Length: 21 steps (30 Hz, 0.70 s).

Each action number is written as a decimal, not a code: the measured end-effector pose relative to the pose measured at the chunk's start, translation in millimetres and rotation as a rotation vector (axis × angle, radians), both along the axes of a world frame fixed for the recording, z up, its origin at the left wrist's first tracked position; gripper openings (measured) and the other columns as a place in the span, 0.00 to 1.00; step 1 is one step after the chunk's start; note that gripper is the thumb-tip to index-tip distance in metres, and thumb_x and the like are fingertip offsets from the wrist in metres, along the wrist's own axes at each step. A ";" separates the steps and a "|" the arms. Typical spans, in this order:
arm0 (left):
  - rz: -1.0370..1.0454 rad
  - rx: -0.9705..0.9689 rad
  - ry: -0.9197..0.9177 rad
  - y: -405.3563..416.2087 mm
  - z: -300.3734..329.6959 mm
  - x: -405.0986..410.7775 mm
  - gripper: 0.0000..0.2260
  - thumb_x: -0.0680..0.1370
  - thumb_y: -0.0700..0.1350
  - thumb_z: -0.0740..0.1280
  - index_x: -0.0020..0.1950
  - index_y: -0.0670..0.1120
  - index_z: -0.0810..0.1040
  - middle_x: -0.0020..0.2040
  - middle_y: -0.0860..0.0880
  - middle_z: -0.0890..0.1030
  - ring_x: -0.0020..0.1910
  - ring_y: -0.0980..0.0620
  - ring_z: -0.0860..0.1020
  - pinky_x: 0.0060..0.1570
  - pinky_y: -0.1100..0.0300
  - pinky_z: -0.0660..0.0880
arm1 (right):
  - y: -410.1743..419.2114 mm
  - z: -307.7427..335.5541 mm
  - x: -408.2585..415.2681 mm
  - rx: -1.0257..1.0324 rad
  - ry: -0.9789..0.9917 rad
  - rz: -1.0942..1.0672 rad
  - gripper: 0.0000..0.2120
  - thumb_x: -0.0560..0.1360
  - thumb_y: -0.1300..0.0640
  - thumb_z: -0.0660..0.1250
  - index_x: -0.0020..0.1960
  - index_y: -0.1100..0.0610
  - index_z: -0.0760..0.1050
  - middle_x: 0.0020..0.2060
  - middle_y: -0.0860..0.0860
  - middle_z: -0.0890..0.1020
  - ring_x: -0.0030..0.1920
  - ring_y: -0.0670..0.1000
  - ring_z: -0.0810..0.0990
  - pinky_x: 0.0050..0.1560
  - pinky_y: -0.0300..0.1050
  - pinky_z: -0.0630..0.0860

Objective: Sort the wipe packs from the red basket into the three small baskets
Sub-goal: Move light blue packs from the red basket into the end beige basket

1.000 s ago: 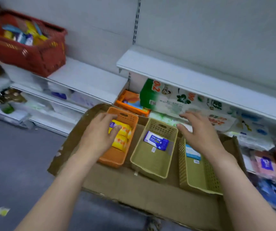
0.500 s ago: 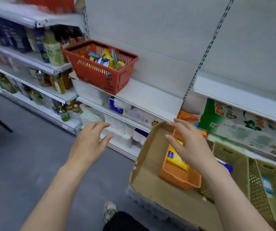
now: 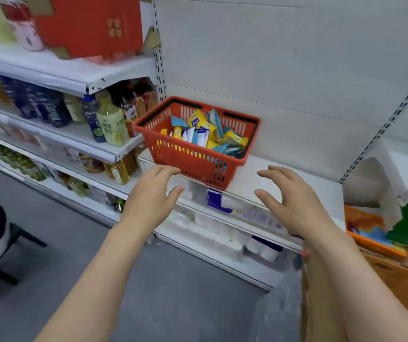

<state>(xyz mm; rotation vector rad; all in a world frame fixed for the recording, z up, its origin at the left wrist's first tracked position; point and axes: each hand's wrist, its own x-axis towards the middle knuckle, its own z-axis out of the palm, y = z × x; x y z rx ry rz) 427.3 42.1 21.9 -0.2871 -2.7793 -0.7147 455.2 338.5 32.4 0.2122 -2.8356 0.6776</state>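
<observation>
Where cardboard blurs, orange basket (image 3: 406,285) cropped

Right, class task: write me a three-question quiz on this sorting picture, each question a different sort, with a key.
1. True or false: the left hand holds a wipe pack.
2. Multiple choice: the red basket stands A) on the floor, B) on a white shelf, C) in the cardboard tray.
3. Fill in: the wipe packs lie ____ the red basket.

Key
1. False: both it and the right hand are empty, fingers spread, short of the basket.
2. B.
3. Inside.
</observation>
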 end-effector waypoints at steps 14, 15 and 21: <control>-0.260 0.027 -0.060 -58.0 -25.9 -294.8 0.17 0.78 0.48 0.69 0.66 0.46 0.77 0.63 0.47 0.77 0.63 0.46 0.74 0.63 0.51 0.70 | -90.3 -11.4 -223.2 -0.043 0.031 -0.260 0.19 0.76 0.52 0.71 0.66 0.51 0.77 0.67 0.52 0.75 0.69 0.51 0.72 0.64 0.41 0.66; -0.276 0.023 -0.081 -59.0 -27.5 -314.8 0.17 0.77 0.48 0.70 0.65 0.46 0.77 0.62 0.46 0.78 0.63 0.44 0.75 0.63 0.51 0.70 | -92.1 -12.3 -236.1 -0.047 0.018 -0.278 0.19 0.76 0.52 0.71 0.66 0.51 0.76 0.67 0.52 0.75 0.69 0.51 0.72 0.64 0.41 0.66; -0.366 -0.013 -0.177 -34.2 -47.4 -403.9 0.17 0.78 0.52 0.69 0.66 0.48 0.77 0.63 0.47 0.77 0.65 0.46 0.72 0.64 0.54 0.67 | -80.7 -27.4 -295.0 -0.058 -0.072 -0.391 0.19 0.77 0.49 0.69 0.66 0.50 0.76 0.67 0.50 0.75 0.68 0.51 0.72 0.63 0.43 0.67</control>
